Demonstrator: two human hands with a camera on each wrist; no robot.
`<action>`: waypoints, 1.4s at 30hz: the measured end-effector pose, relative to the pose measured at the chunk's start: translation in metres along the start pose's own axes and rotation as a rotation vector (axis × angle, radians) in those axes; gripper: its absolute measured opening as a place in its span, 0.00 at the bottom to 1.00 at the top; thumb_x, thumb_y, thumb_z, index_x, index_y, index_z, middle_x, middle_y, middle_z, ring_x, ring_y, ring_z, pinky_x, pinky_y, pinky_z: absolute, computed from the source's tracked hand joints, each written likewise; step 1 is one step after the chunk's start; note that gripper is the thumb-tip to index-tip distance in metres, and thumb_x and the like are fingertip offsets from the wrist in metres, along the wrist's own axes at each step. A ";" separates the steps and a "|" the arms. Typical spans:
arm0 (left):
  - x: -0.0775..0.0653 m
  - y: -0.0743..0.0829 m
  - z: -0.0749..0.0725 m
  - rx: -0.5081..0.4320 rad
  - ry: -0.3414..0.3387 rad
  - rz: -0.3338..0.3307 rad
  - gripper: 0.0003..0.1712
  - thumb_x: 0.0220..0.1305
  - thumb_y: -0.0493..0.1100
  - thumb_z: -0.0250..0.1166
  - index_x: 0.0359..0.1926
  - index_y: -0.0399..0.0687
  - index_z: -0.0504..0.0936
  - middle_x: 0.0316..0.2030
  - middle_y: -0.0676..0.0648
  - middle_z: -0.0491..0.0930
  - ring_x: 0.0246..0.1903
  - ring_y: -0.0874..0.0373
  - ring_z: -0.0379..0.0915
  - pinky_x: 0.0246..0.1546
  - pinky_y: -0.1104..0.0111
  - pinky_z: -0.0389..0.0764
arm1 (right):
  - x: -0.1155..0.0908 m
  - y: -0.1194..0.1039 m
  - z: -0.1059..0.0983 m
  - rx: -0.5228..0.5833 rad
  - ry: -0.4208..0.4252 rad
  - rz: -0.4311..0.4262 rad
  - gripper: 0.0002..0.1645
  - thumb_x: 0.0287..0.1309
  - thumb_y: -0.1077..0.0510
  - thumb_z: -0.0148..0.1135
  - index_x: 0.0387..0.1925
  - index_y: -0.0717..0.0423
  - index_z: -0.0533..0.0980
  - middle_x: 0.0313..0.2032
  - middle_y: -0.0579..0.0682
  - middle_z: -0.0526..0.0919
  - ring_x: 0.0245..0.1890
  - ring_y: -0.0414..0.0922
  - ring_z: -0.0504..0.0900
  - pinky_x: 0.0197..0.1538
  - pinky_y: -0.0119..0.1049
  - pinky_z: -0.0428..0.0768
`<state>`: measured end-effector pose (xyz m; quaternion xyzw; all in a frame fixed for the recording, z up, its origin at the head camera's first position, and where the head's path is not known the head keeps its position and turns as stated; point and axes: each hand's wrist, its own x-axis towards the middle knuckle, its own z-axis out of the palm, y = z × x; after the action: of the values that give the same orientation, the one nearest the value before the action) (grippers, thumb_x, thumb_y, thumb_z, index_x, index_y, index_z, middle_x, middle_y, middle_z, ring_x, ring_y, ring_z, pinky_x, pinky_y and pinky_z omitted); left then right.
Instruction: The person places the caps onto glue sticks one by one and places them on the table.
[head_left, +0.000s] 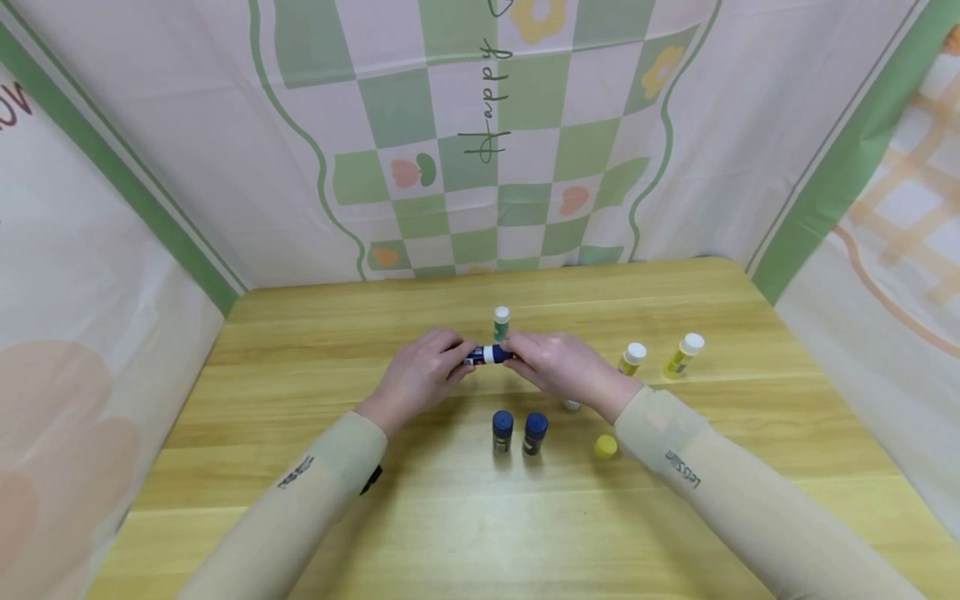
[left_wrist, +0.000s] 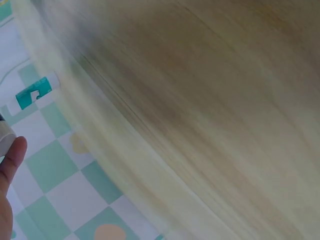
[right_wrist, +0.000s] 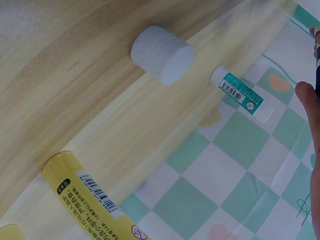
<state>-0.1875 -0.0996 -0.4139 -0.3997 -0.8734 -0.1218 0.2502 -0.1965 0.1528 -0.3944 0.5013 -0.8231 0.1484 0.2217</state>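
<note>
A dark blue glue stick (head_left: pixel 490 355) with a white band lies level between both hands above the table. My left hand (head_left: pixel 422 367) grips its left end, and its thumb shows at the left edge of the left wrist view. My right hand (head_left: pixel 558 364) pinches the dark blue right end. Just behind the held stick stands a green glue stick (head_left: pixel 502 323) with a white top. Nearer to me, two dark sticks with blue caps, one on the left (head_left: pixel 502 432) and one on the right (head_left: pixel 535 433), stand upright side by side.
Two yellow glue sticks (head_left: pixel 632 358) (head_left: pixel 683 356) with white tops stand right of my right hand. A yellow cap (head_left: pixel 606 447) rests near my right sleeve. A white cap (right_wrist: pixel 162 54) is partly hidden by that wrist in the head view. Patterned cloth (head_left: pixel 465 167) hangs behind the wooden table (head_left: pixel 300 358).
</note>
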 end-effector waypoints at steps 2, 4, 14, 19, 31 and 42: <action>0.000 0.000 0.000 0.011 0.007 0.008 0.15 0.64 0.45 0.74 0.50 0.46 0.87 0.40 0.50 0.82 0.38 0.57 0.78 0.35 0.70 0.84 | 0.000 0.000 0.000 0.015 -0.007 0.006 0.15 0.58 0.63 0.74 0.40 0.59 0.75 0.32 0.49 0.87 0.26 0.39 0.83 0.26 0.30 0.82; 0.000 0.000 0.000 0.020 0.014 0.015 0.16 0.63 0.45 0.75 0.50 0.46 0.87 0.40 0.50 0.82 0.38 0.57 0.78 0.35 0.70 0.84 | 0.000 0.000 0.000 0.026 -0.011 0.012 0.14 0.58 0.63 0.74 0.40 0.59 0.75 0.32 0.49 0.87 0.26 0.39 0.83 0.26 0.30 0.82; 0.002 0.001 -0.002 0.044 0.034 0.035 0.16 0.61 0.43 0.77 0.49 0.46 0.87 0.40 0.50 0.82 0.38 0.58 0.78 0.34 0.71 0.84 | 0.000 -0.001 0.001 0.052 -0.017 0.035 0.12 0.60 0.63 0.73 0.40 0.59 0.77 0.32 0.48 0.87 0.25 0.38 0.82 0.26 0.29 0.81; 0.002 0.002 -0.001 0.050 0.037 0.042 0.17 0.60 0.43 0.77 0.49 0.45 0.87 0.39 0.50 0.82 0.38 0.57 0.78 0.34 0.71 0.84 | 0.001 -0.002 0.001 0.064 -0.014 0.043 0.11 0.60 0.63 0.73 0.39 0.59 0.77 0.31 0.48 0.87 0.25 0.38 0.82 0.26 0.30 0.82; 0.002 0.003 -0.001 0.075 0.032 0.056 0.15 0.62 0.43 0.76 0.49 0.45 0.87 0.39 0.50 0.83 0.38 0.57 0.78 0.34 0.72 0.84 | 0.001 -0.003 -0.001 0.112 -0.023 0.067 0.09 0.62 0.63 0.71 0.40 0.60 0.78 0.33 0.50 0.88 0.27 0.40 0.85 0.28 0.29 0.84; 0.003 0.003 -0.001 0.098 0.052 0.078 0.14 0.63 0.43 0.75 0.48 0.45 0.87 0.39 0.50 0.83 0.38 0.58 0.78 0.34 0.72 0.84 | 0.002 -0.004 -0.001 0.160 -0.026 0.100 0.08 0.63 0.64 0.70 0.40 0.60 0.78 0.33 0.51 0.88 0.28 0.40 0.86 0.29 0.29 0.84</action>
<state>-0.1865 -0.0961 -0.4117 -0.4172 -0.8554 -0.0793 0.2964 -0.1929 0.1503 -0.3922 0.4774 -0.8355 0.2183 0.1625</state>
